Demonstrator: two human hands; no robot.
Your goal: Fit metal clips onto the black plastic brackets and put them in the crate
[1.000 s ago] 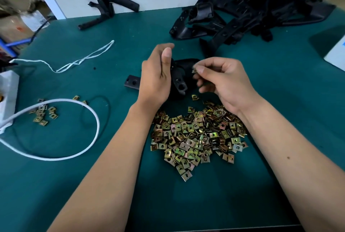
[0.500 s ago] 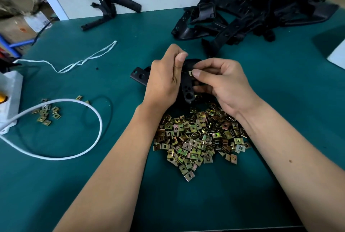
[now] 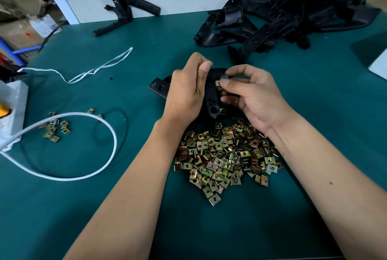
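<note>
Fingers of the right hand curl in a pinch, thumb and forefinger pressing a small metal clip against the black plastic bracket. At nine o'clock of it the left hand wraps round the same bracket, thumb upright along its top edge and palm turned inward, so that much of the part is hidden. Both forearms reach in from six o'clock, wrists raised above the bench.

Matte and moulded, the bracket shows a flat tab with a round hole at its nine o'clock end and a narrow drilled arm pointing down toward six. Directly at six o'clock of the hands lies a heap of clips, square folded plates with a brassy, iridescent sheen and a centre hole. A smaller scatter of clips sits far out at nine o'clock, inside a loop of smooth white cable. Thin white string trails at ten o'clock. A tangled pile of brackets fills one o'clock, and a single bracket rests at eleven. Green matting covers the bench.
</note>
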